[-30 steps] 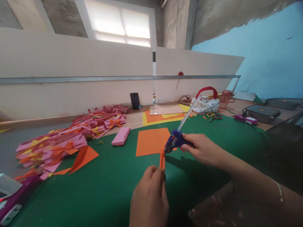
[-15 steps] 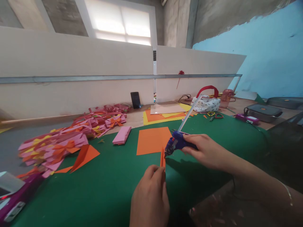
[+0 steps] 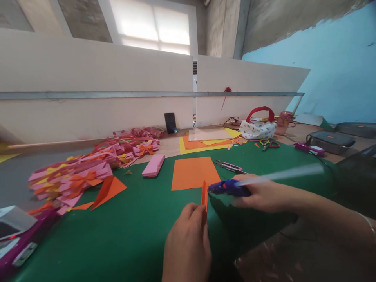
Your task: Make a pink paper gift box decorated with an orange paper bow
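My left hand [image 3: 189, 239] is closed on a narrow folded orange paper strip [image 3: 204, 196], which points up and away from me. In my right hand [image 3: 261, 194] is a blue glue gun [image 3: 230, 188], its nozzle right beside the strip's right edge; I cannot tell whether they touch. A whitish glue stick [image 3: 282, 174] juts from its back, blurred by motion. Behind the strip lies a flat orange paper sheet [image 3: 192, 173]. Just past the gun rest thread snips [image 3: 230, 166] and what looks like tweezers, partly hidden by the hand.
A green mat [image 3: 117, 235] covers the table. On the left is a heap of pink, orange and yellow paper bows [image 3: 88, 168], with a folded pink paper [image 3: 153, 166] nearby. Farther back are a phone [image 3: 170, 123], stacked sheets [image 3: 210, 135], a red-handled bag [image 3: 257, 129] and scissors [image 3: 272, 145].
The glue gun has tipped from upright to nearly level, its glue stick swinging down to the right. The snips behind it have come into view. My left hand keeps holding the strip.
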The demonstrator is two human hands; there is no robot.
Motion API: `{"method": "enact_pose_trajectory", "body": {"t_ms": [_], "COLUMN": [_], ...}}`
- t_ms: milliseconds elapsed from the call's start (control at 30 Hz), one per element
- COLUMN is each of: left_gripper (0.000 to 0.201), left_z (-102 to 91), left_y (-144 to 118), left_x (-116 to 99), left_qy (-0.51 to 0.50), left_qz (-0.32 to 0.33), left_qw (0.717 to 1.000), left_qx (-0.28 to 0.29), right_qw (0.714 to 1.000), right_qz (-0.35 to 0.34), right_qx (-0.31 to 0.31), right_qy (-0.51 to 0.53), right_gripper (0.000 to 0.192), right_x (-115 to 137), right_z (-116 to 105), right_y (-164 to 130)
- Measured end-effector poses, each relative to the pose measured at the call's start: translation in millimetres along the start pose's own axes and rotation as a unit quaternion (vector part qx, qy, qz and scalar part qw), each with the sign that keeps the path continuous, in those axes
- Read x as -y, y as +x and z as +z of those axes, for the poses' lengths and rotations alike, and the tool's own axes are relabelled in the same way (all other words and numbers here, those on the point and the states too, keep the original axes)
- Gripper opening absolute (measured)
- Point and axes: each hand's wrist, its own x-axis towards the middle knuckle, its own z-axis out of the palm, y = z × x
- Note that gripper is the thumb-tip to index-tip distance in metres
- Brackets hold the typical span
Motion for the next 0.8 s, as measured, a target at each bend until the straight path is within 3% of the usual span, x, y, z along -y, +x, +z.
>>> {"method": "enact_pose_trajectory", "body": {"t_ms": [267,800], "left_gripper": [0.023,0.025], "left_z": [-1.8,-3.2], "left_y": [0.2,1.1], "left_x": [-1.4,-3.0], "left_qy": [0.053,0.08], "left_qz": [0.007,0.01], "left_qw": [0.998,0.996], "left_qx": [0.015,0.036], "right_qw": [0.998,0.998], "right_qz": [-0.026,0.007], "right_qx": [0.015,0.063], "right_qy": [0.05,0.014], "right_gripper": [0.025,0.028], "right_x": [6.8,1.4], "right_z": [-19.1,-13.7], "right_y": [9.0,27.3]}}
